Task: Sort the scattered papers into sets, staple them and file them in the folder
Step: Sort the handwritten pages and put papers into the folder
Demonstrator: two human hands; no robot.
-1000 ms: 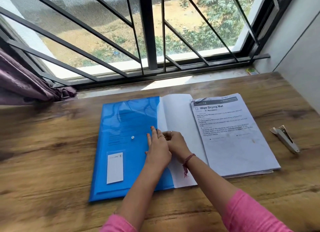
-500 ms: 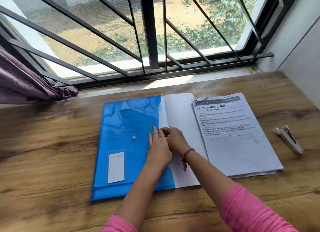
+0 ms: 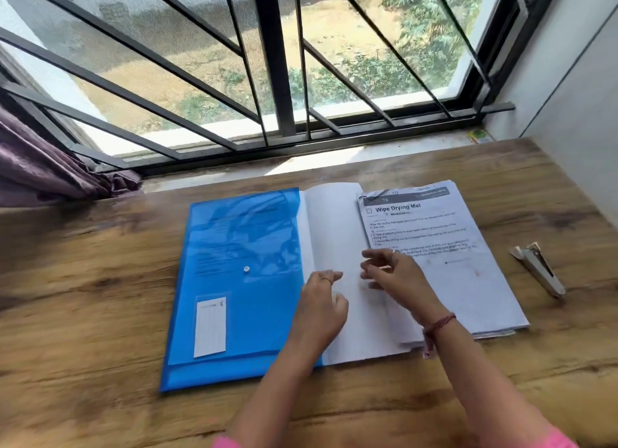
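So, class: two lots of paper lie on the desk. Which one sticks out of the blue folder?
The blank white sheets, their left edge inside the blue folder. The printed stack headed "Wipe Drying Mat" lies to their right.

Head view looks steeply down across the near wooden table point(image 3: 83, 297); barred window point(image 3: 274, 63) beyond
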